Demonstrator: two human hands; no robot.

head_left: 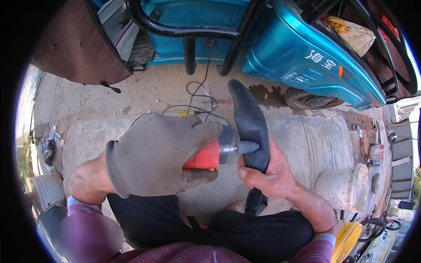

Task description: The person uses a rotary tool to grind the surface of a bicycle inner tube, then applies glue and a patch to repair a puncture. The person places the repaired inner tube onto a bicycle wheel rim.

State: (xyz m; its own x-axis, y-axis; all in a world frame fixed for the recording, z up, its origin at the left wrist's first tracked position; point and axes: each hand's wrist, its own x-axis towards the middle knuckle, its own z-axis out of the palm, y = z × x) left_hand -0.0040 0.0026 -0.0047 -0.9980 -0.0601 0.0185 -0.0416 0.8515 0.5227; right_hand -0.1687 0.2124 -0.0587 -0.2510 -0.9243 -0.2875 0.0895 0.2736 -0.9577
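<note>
My left hand (151, 153), in a grey knit glove, is wrapped round a red power grinder (207, 157). A grey cone-shaped grinding bit (248, 147) sticks out of its silver collar and meets the surface of a black rubber inner tube (250, 118). Bare and closed, my right hand (274, 175) grips the tube's lower half, thumb across the front and fingers behind it. The tube stands roughly upright, bending in an arc over my lap, its top end pointing away from me. The glove hides most of the grinder's body.
A blue three-wheeled vehicle (280, 48) with a black tubular frame stands ahead. A dark cable (206, 79) runs down from it to a yellow connector (186, 113) on the concrete. To the right are a white bucket (335, 190) and a yellow bucket (346, 241); another pale bucket (47, 191) stands left.
</note>
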